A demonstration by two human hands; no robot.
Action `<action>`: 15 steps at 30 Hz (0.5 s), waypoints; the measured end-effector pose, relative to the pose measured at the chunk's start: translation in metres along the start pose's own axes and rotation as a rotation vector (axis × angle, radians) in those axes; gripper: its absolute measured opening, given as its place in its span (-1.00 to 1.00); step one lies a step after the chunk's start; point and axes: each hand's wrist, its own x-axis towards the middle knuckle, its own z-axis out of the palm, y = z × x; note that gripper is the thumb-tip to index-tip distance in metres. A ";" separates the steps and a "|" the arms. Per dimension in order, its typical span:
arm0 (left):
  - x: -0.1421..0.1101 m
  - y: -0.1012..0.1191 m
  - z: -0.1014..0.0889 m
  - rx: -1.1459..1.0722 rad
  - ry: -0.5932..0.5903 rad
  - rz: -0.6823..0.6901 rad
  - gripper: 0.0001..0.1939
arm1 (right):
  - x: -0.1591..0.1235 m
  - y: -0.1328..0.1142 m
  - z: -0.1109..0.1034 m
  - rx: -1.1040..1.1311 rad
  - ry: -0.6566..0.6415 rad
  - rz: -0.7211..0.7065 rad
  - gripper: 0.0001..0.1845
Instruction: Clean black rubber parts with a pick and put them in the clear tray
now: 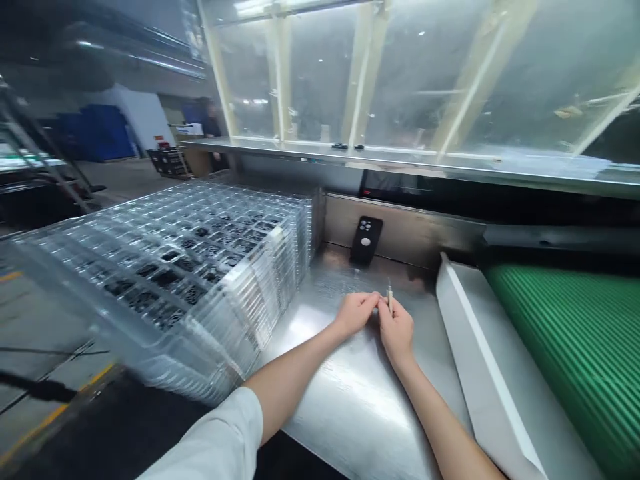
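My right hand [397, 327] is closed around a slim, pale pen-like tool [391, 300], whose thin tip points up and away from me. Fingers pinched, my left hand [357, 312] meets the fingertips of the right one. Anything small between those fingers is hidden or too small to name. Both hands are over a shiny metal worktop [345, 380]. Just beyond them a black smartphone [367, 240] leans upright against the metal back wall, its cameras facing me.
Stacked clear plastic trays [240, 267] with dark small parts in their compartments stand at left. A white raised guard [480, 353] separates the worktop from a green ribbed conveyor belt [575, 340] at right. A metal shelf [300, 152] crosses above the back, below framed clear panels.
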 end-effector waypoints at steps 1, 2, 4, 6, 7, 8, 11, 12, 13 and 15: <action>0.000 0.000 0.000 0.033 0.000 0.029 -0.41 | 0.000 -0.001 -0.001 -0.006 0.000 0.005 -0.49; 0.001 0.000 0.000 0.075 0.006 0.051 -0.39 | 0.001 -0.002 -0.002 -0.014 0.001 0.010 -0.48; 0.001 -0.001 0.000 0.120 0.022 0.055 -0.36 | 0.002 -0.003 -0.003 -0.037 0.005 0.023 -0.46; 0.002 -0.001 0.000 0.148 0.029 0.050 -0.33 | 0.003 -0.002 -0.003 -0.061 0.013 0.042 -0.43; 0.002 -0.001 -0.001 0.157 0.026 0.050 -0.32 | 0.004 -0.002 -0.003 -0.068 0.018 0.052 -0.42; 0.002 -0.001 -0.001 0.164 0.022 0.051 -0.31 | 0.004 -0.001 -0.003 -0.074 0.019 0.062 -0.40; 0.003 -0.002 -0.002 0.169 0.017 0.057 -0.32 | 0.005 -0.001 -0.002 -0.076 0.020 0.069 -0.40; 0.003 -0.002 -0.002 0.166 0.018 0.058 -0.33 | 0.005 -0.001 -0.002 -0.074 0.019 0.064 -0.40; 0.003 -0.001 -0.002 0.159 0.016 0.057 -0.34 | 0.005 -0.002 -0.002 -0.072 0.016 0.058 -0.42; 0.003 -0.001 -0.002 0.139 0.005 0.053 -0.36 | 0.003 -0.004 -0.002 -0.067 0.017 0.048 -0.44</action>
